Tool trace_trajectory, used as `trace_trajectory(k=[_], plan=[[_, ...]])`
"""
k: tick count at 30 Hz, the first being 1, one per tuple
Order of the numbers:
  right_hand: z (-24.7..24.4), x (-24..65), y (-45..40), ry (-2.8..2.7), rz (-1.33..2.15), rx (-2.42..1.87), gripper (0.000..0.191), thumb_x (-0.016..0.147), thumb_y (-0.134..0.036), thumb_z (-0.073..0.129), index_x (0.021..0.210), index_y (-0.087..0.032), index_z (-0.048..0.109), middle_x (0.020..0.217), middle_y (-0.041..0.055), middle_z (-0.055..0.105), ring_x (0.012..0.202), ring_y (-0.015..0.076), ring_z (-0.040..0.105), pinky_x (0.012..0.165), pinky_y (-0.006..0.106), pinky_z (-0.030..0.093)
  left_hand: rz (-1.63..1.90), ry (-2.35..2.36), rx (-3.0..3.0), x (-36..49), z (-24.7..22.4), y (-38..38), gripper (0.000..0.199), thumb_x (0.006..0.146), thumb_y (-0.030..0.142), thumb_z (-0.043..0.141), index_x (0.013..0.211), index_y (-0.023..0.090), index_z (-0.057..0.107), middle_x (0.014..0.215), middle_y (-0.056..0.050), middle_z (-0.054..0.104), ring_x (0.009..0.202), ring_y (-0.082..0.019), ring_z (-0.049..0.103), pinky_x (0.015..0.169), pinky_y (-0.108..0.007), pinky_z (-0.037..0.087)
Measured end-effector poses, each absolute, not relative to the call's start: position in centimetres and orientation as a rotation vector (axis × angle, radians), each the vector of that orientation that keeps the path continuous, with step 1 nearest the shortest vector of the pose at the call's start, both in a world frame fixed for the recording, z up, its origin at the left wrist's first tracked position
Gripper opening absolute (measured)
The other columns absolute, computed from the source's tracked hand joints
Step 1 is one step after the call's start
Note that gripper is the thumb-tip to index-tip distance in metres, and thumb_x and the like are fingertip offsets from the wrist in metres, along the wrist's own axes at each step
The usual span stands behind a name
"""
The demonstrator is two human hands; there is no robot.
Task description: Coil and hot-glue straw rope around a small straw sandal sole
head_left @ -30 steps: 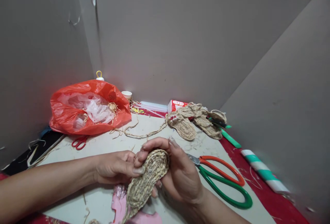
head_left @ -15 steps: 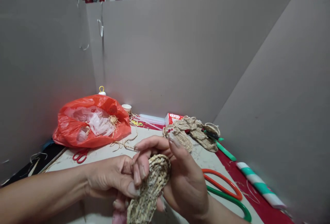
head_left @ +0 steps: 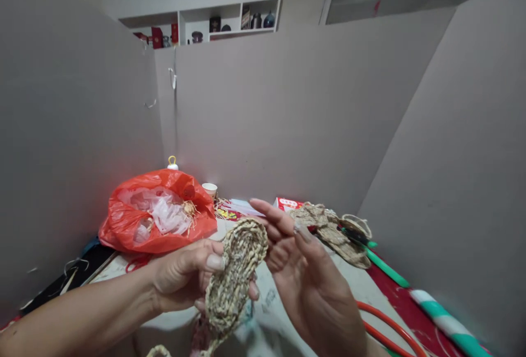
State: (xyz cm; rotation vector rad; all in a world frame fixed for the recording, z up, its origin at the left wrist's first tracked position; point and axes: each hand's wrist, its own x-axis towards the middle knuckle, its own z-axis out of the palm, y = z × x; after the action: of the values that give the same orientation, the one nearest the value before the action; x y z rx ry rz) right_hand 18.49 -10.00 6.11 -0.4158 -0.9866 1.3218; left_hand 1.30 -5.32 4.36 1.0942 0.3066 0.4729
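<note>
A woven straw piece [head_left: 235,275], long and oval with a raised braided rim, is tilted up in front of me. My left hand [head_left: 193,266] grips its left edge, thumb on the woven face and fingers behind. A braided cord trails from its lower end toward the bottom edge of the view. My right hand [head_left: 306,269] is just right of the piece, palm turned toward it, fingers apart and holding nothing.
A red plastic bag [head_left: 160,242] with straw and clear plastic lies back left, beside a paper cup [head_left: 210,189]. More woven straw pieces [head_left: 341,242] lie back right. Orange handles [head_left: 390,324] and a green-white striped roll [head_left: 446,321] are at right.
My right hand has moved off the woven piece, its fingers opening. My left hand has shifted its hold, and more of the piece shows. The camera view has tilted up.
</note>
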Motion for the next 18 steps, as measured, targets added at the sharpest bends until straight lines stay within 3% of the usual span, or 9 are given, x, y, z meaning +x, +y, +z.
trace_trajectory(k=[3,8,11,18], plan=[[6.1,18.6,-9.9,-1.025,1.273,-0.526,0.035,0.083,-0.050,0.067,0.110,-0.028,0.069,0.099,0.0022,0.070,0.090,0.0168,0.061,0.089,0.028,0.049,0.502,0.307,1.022,1.0,4.5,-4.7,0.046,0.064,0.038,0.075,0.101,0.011,0.069,0.088,-0.012,0.072,0.054,-0.010,0.054,0.049,-0.019,0.038],[5.8,17.6,-10.0,-1.255,1.410,-0.480,0.026,0.088,-0.045,0.064,0.103,-0.025,0.069,0.069,-0.0015,0.058,0.062,0.0126,0.048,0.070,0.027,0.047,0.543,0.308,1.019,0.6,4.1,-4.5,0.046,0.062,0.037,0.076,0.099,0.012,0.070,0.086,-0.011,0.074,0.052,-0.009,0.054,0.048,-0.019,0.040],[5.6,17.3,-9.9,-1.323,1.398,-0.500,0.030,0.087,-0.048,0.064,0.099,-0.022,0.069,0.072,-0.0005,0.057,0.063,0.0120,0.044,0.062,0.025,0.042,0.554,0.313,1.031,0.4,3.8,-4.7,0.045,0.063,0.038,0.075,0.099,0.011,0.071,0.086,-0.011,0.074,0.054,-0.010,0.056,0.049,-0.019,0.041],[5.1,17.4,-9.7,-1.277,1.379,-0.543,0.031,0.085,-0.052,0.063,0.099,-0.024,0.070,0.077,0.0007,0.062,0.062,0.0135,0.047,0.064,0.028,0.042,0.533,0.239,0.957,0.4,3.0,-4.5,0.042,0.071,0.038,0.071,0.101,0.010,0.069,0.088,-0.012,0.073,0.052,-0.009,0.057,0.041,-0.017,0.034]])
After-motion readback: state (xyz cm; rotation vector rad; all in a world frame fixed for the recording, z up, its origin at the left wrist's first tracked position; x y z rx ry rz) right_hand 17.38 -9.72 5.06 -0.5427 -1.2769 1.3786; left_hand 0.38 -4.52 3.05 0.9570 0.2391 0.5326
